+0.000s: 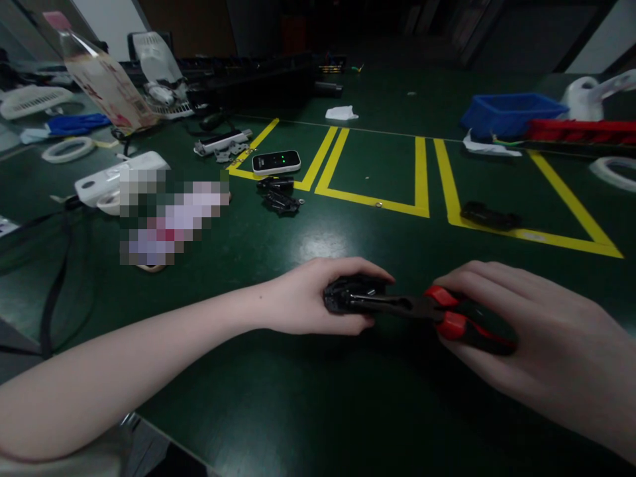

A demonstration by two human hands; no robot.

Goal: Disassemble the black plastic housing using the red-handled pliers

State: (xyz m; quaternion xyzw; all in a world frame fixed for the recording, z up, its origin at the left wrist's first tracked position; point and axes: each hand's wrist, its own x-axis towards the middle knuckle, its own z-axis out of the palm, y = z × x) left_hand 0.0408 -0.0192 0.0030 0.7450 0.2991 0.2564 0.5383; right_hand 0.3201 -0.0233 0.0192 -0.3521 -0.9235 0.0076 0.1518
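My left hand (pixel 318 298) is wrapped round a small black plastic part (pixel 338 295), holding it just over the green table. In my right hand (pixel 536 338) are long-nose pliers (pixel 427 308) with red and black handles. Their dark jaws point left and reach into or against the black part; I cannot tell whether the tips grip anything inside it. Further back, several black plastic pieces (pixel 281 202) lie near a yellow tape line, with a small ring beside them. One more dark piece (pixel 489 216) sits on the tape to the right.
Yellow tape (pixel 372 197) marks boxes on the green table (pixel 258 404). A white device (pixel 276 162) with green lights stands behind the pieces. To the left are a blurred-out phone (pixel 179 222), a power strip (pixel 122 177) and a bottle (pixel 104 79). A blue bin (pixel 511 114) is at back right.
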